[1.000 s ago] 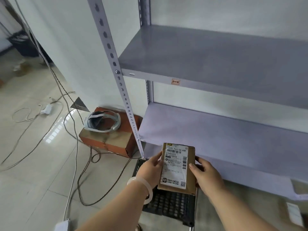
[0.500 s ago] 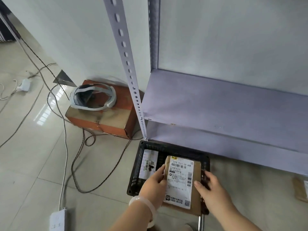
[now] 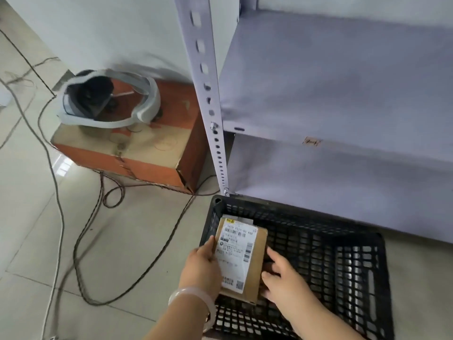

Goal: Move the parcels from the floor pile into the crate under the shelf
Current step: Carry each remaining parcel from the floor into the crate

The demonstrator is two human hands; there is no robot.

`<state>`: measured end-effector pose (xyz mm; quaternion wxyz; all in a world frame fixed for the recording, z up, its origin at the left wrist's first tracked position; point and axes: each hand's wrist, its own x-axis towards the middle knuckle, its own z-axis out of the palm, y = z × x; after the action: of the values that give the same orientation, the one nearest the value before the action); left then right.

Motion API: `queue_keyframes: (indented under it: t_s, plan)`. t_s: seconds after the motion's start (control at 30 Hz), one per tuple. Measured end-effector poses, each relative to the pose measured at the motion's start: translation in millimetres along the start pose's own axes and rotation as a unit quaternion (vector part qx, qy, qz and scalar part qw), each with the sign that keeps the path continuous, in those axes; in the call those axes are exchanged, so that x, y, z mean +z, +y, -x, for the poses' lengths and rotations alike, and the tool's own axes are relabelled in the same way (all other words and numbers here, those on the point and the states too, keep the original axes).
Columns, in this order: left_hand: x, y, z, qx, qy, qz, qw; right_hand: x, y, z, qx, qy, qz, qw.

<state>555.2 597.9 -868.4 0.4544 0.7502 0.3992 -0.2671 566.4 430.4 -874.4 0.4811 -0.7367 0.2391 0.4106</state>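
The parcel (image 3: 241, 253), a flat brown carton with a white shipping label facing up, is positioned inside the left end of the black lattice crate (image 3: 348, 266), tilted slightly. It cannot be determined whether it rests on the crate bottom. The left hand (image 3: 202, 266) grasps the parcel's left edge, thumb on the label; the right hand (image 3: 282, 278) grasps the right edge with curled fingers (image 3: 270, 265). A second parcel (image 3: 242, 220) shows only as a pale strip just beyond the far edge of the first. The crate stands on the tiled floor (image 3: 29, 217), its far side under the lowest shelf (image 3: 343, 82) of a grey metal rack. Left of the rack post (image 3: 208, 94), an orange cardboard box (image 3: 137, 153) carries a white headset (image 3: 107, 99); cables (image 3: 81, 241) lie nearby.
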Motion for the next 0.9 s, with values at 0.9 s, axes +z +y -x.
queue_keyframes:
  t_s: [0.9]
  plan:
    - [62.2, -5.5, -62.6, 0.023, 0.063, -0.092, 0.994, 23.8, 15.0, -96.2, -0.019, 0.013, -0.046, 0.999]
